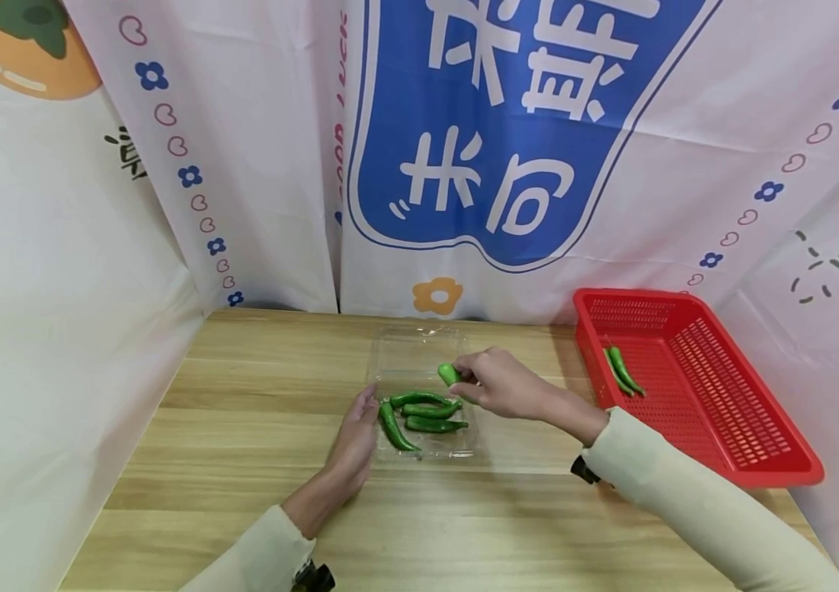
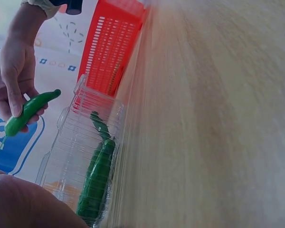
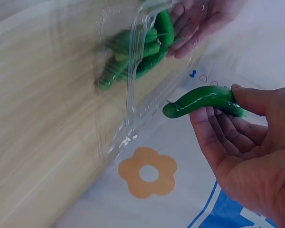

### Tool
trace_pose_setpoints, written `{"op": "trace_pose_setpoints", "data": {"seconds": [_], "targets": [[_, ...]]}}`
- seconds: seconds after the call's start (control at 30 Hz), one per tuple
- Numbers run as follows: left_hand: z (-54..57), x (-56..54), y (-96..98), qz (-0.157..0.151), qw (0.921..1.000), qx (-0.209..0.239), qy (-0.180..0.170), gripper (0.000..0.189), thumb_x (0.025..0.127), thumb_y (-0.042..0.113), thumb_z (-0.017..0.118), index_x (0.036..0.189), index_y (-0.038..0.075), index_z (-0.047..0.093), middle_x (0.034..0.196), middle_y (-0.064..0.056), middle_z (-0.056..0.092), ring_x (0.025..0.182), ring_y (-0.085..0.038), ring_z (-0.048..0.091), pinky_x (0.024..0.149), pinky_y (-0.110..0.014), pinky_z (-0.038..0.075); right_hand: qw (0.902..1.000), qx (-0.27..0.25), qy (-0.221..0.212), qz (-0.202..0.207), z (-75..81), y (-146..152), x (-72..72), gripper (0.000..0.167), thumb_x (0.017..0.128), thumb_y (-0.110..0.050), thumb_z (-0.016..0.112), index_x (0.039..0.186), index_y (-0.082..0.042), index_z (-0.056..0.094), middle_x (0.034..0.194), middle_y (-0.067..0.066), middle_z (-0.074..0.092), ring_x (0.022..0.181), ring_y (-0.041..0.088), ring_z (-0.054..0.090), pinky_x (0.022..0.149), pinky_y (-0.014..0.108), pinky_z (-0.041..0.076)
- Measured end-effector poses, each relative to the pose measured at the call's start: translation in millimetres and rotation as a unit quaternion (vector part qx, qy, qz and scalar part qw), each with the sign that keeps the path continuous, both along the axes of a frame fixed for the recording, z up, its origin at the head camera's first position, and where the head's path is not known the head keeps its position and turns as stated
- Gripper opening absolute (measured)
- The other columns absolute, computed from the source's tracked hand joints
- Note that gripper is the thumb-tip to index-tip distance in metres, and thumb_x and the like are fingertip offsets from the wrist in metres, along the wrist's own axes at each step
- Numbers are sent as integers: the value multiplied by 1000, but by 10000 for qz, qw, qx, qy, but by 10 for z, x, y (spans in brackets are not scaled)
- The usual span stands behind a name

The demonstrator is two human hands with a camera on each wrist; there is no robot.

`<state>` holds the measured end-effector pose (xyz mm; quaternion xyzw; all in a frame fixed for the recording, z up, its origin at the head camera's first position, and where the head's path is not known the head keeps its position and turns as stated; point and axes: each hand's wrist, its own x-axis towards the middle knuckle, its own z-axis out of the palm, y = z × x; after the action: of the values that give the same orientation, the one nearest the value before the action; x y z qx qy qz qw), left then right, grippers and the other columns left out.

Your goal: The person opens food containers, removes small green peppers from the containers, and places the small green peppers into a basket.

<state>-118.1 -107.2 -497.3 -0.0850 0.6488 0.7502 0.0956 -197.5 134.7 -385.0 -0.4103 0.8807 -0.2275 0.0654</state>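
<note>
A green pepper (image 3: pixel 199 100) is pinched between the thumb and fingers of my right hand (image 1: pixel 501 384), raised above the clear plastic box (image 1: pixel 475 440). Several green peppers (image 1: pixel 430 411) lie inside the box, most side by side and one slanting along the left side. My left hand (image 1: pixel 354 436) rests at the box's left side, its relaxed fingers (image 3: pixel 183 28) against the wall. The box's clear lid (image 1: pixel 419 349) is folded back toward the wall cloth. In the left wrist view, the held pepper (image 2: pixel 31 111) is outside the box, clear of its rim.
A red basket (image 1: pixel 701 460) stands at the table's right, with two green peppers (image 1: pixel 623 374) in its far left part. White printed cloth (image 1: pixel 279 205) hangs behind and beside the wooden table (image 1: pixel 242 460). The right forearm passes close to the basket's near left corner.
</note>
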Motion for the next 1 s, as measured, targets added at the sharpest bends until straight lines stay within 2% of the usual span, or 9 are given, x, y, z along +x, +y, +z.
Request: {"op": "trace_pose_setpoints", "data": {"seconds": [0.37,0.63,0.73,1.0], "targets": [[6,5,-9,-45,10000,-58,-21,56,117,22,26,170,7,13,177,-20,6,162,-43,1,130,-63,4,9991,-7,322,-281,111,142,-60,14,97,-12,78,87,-10,68,73,-6,62,65,4,52,60,22,46],[11,14,-2,-46,10000,-51,-56,56,117,22,26,170,8,13,177,-19,6,162,-43,1,130,-63,3,9978,-46,246,-612,162,292,-135,10,95,-9,79,89,-7,71,77,-4,67,70,6,59,63,23,52],[9,13,1,-43,10000,-38,-64,56,117,22,26,170,8,13,177,-19,5,162,-43,0,130,-63,3,9968,-67,342,-717,197,355,-161,11,95,-9,80,87,-8,71,77,-4,68,71,6,61,64,25,54],[27,15,-3,-53,9999,-65,-113,57,117,23,26,170,9,12,177,-19,4,162,-43,0,130,-63,3,9939,26,359,-1046,266,527,-250,13,95,-11,80,88,-8,70,73,-2,61,66,12,56,59,25,50]]}}
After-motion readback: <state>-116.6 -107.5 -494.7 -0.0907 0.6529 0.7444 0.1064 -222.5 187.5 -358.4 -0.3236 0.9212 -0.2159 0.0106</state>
